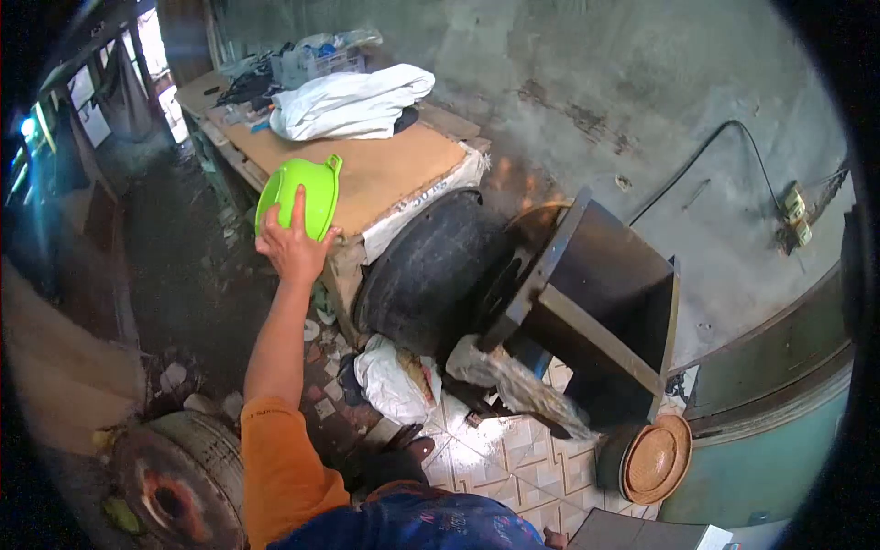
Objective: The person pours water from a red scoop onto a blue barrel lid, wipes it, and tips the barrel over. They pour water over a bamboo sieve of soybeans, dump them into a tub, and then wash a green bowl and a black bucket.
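Observation:
My left hand (pixel 291 246) is stretched out ahead and grips a bright green plastic bowl (pixel 302 194) with a small handle loop, held tilted at the near edge of a board-topped table (pixel 394 170). The orange sleeve of that arm runs down to the lower middle of the view. My right hand is out of view.
A white cloth bundle (pixel 353 101) and a crate of clutter (pixel 316 60) lie on the table. A black drum machine with a dark metal chute (pixel 587 302) stands to the right. A white bag (pixel 394 380), a round woven tray (pixel 655 458), a teal barrel (pixel 779 440) and an old tyre (pixel 179 477) sit around the tiled floor.

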The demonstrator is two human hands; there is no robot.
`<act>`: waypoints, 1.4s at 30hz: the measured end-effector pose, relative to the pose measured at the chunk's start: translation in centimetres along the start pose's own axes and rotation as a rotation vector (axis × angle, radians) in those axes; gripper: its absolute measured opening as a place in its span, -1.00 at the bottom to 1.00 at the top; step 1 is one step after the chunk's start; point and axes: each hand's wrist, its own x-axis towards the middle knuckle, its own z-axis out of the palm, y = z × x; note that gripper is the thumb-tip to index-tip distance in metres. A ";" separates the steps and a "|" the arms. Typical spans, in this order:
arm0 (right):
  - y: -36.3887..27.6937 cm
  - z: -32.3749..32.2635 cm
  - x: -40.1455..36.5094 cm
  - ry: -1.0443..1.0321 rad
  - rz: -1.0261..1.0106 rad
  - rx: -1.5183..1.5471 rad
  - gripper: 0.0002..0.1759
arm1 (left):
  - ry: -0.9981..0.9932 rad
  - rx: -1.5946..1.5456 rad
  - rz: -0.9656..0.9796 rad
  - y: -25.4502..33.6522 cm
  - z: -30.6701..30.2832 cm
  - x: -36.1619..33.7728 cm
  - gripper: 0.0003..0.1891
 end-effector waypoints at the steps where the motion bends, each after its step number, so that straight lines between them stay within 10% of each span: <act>1: -1.2 -0.5 -0.9 0.011 0.059 0.121 -0.55 | 0.020 0.008 0.048 0.0 2.0 1.1 0.05; 12: -12.6 -5.2 -0.4 -0.018 0.290 0.338 -0.60 | 0.100 0.130 0.155 -0.8 17.9 10.4 0.07; 16: -13.9 -6.3 0.3 -0.022 0.311 0.354 -0.61 | -0.477 0.155 0.020 -0.3 18.3 10.7 0.05; 28: -12.4 -6.4 -0.5 -0.045 0.329 0.401 -0.64 | -0.389 -0.084 -0.111 -0.8 21.0 8.5 -0.27; 34: -6.9 -2.7 -1.7 -0.051 0.270 0.400 -0.65 | -0.069 -0.203 0.021 -0.2 14.6 0.4 -0.32; 37: 1.1 4.0 -0.1 -0.059 -0.099 0.312 -0.65 | -0.080 -0.105 -0.061 0.3 10.1 -6.6 -0.32; 38: -1.5 3.5 -1.0 -0.008 0.135 0.307 -0.61 | -0.031 -0.156 -0.088 -1.4 11.3 -10.7 -0.33; 40: -4.6 4.5 -1.6 0.104 0.433 0.365 -0.49 | -0.488 0.076 -0.471 -0.9 9.2 -16.5 -0.34; 42: -6.6 4.4 -2.5 0.101 0.525 0.422 -0.34 | -0.721 0.090 -0.443 -6.0 10.5 -25.9 -0.34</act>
